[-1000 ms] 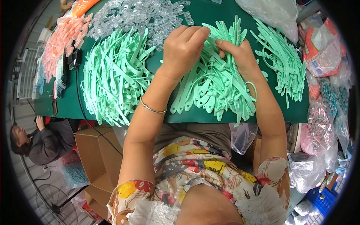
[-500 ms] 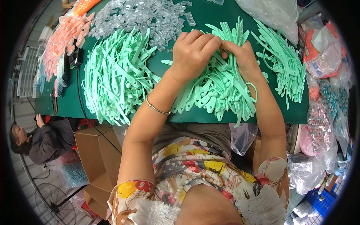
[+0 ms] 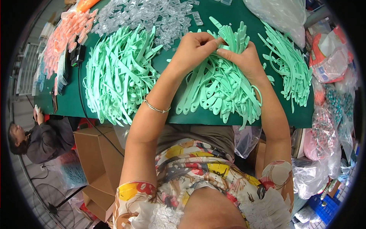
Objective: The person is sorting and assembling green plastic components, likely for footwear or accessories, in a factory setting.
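Observation:
My right hand (image 3: 247, 63) is closed around a bunch of mint-green plastic straps (image 3: 235, 38), whose ribbed ends stick up above the fingers. My left hand (image 3: 195, 51), a bangle on its wrist, pinches at the left side of this bunch, thumb and fingertips together near the right thumb. Its fingertips partly hide what they grip, which looks like strap ends. Below both hands spreads a loose heap of the same straps (image 3: 225, 93), with rounded, spoon-like ends toward me.
More green straps lie in a big pile (image 3: 118, 76) at left and a smaller one (image 3: 291, 68) at right. Clear plastic clips (image 3: 141, 19) and orange pieces (image 3: 63, 38) cover the far left. A black cable (image 3: 82, 97) crosses the table edge. Another person (image 3: 45, 137) sits at left.
My left hand has shifted slightly left, its fingers less folded over the bunch. More of the straps' upper ends show between the hands. My right hand keeps its hold.

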The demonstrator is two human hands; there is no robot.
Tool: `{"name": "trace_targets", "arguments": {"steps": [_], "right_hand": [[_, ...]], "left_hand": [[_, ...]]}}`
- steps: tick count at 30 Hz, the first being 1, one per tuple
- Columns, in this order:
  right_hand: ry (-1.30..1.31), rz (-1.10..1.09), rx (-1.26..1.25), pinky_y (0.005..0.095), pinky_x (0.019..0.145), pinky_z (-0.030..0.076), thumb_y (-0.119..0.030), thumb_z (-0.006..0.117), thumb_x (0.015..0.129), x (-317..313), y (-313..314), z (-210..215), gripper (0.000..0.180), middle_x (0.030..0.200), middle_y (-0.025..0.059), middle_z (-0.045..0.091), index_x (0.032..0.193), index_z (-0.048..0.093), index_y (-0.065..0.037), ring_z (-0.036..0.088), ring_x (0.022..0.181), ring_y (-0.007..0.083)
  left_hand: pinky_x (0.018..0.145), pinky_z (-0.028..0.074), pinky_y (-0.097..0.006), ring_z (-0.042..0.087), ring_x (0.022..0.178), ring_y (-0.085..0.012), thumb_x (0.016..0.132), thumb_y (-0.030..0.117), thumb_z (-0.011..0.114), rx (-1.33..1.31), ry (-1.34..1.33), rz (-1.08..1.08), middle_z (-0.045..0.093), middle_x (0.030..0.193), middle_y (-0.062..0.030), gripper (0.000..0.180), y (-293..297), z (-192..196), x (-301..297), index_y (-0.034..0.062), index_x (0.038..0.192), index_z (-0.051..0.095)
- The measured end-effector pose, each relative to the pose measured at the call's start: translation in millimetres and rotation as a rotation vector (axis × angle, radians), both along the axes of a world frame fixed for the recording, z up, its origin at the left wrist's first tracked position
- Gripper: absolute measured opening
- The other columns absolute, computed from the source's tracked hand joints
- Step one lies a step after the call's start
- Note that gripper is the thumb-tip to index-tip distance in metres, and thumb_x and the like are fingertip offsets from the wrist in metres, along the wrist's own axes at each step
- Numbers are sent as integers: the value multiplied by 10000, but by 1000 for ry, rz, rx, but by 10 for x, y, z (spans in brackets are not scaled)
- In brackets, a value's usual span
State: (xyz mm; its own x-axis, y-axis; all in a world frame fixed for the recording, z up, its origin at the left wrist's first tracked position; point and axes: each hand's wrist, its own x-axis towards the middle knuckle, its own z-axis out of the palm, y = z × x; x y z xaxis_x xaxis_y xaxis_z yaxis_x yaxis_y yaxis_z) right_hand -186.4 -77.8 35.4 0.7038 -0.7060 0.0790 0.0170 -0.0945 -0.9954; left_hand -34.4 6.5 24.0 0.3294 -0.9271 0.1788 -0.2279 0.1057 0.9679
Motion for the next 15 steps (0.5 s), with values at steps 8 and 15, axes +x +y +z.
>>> {"name": "trace_targets", "arguments": {"steps": [8, 15], "right_hand": [[43, -53, -12, 245, 679, 471, -206, 758, 702, -21, -44, -74, 315, 796, 51, 636, 884, 639, 21, 585, 724, 104], [33, -37, 152, 228, 616, 430, -202, 692, 754, -8, -37, 2, 286, 745, 25, 596, 939, 627, 6, 543, 664, 98]], "left_hand": [[547, 340, -202, 452, 611, -49, 844, 225, 605, 22, 123, 30, 545, 655, 16, 242, -8, -13, 15, -3, 772, 645], [528, 318, -206, 438, 595, -52, 839, 248, 611, 58, 117, 56, 524, 635, 24, 255, 5, -65, 102, 9, 757, 645]]}}
